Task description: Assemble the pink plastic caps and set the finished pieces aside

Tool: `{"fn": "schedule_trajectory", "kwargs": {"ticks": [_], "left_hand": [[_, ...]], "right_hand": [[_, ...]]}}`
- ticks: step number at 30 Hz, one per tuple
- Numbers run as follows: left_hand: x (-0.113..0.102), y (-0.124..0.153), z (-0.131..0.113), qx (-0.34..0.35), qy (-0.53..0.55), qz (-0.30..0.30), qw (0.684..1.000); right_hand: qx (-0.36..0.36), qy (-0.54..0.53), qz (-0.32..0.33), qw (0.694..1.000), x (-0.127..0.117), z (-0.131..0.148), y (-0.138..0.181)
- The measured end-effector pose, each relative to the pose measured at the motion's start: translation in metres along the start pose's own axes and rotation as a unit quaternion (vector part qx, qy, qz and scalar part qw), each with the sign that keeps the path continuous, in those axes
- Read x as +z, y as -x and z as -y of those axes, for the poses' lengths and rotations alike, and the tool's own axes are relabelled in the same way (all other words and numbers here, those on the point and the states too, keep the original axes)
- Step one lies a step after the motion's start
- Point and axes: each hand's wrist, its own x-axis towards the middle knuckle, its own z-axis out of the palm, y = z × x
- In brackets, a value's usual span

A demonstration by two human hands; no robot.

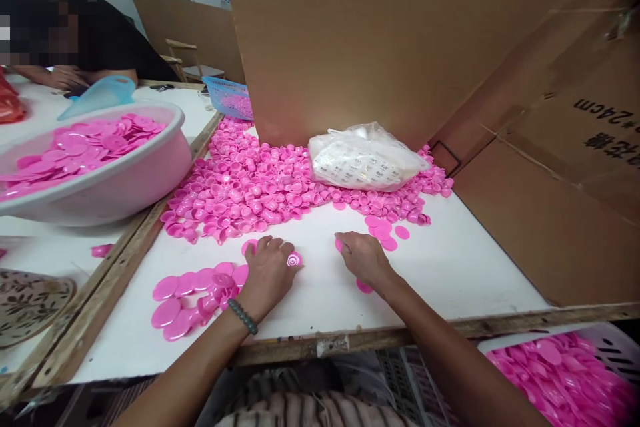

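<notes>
My left hand point(270, 273), with a beaded bracelet point(243, 316) at the wrist, is palm down over the white tabletop. Its thumb and forefinger close around a small pink disc with a ringed centre point(294, 259). Another flat pink disc lies by its outer fingers. My right hand point(366, 257) is curled, and its fingertips pinch or press a flat pink disc point(339, 244); the hand hides part of it. One more disc point(364, 286) lies under the right wrist. Left of my left hand is a cluster of pink discs point(167, 313), some with cup-shaped pieces on them.
Small pink cups point(260, 180) are heaped behind my hands, with a white plastic bag point(367, 159) on them. Cardboard point(350, 33) walls the back and right. A basin point(175, 140) of discs stands left; a basket point(617, 347) sits below right. Another person's hand point(67, 78) is far left.
</notes>
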Motion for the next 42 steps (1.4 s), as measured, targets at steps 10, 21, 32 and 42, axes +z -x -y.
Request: {"fn": "schedule_trajectory", "kwargs": {"ticks": [10, 21, 32, 42], "left_hand": [[-0.025, 0.017, 0.006, -0.048, -0.012, 0.03, 0.998], [0.035, -0.023, -0.035, 0.007, 0.137, -0.001, 0.99], [0.049, -0.025, -0.029, 0.013, 0.24, -0.039, 0.97], [0.053, -0.023, -0.028, 0.014, 0.234, -0.049, 0.971]], "right_hand": [[0.055, -0.044, -0.05, 0.996, -0.004, -0.025, -0.067], [0.008, -0.066, -0.125, 0.99, 0.006, -0.039, -0.073], [-0.066, -0.202, -0.104, 0.972, 0.022, -0.011, 0.003], [-0.015, -0.185, -0.221, 0.957, 0.006, -0.007, -0.001]]}}
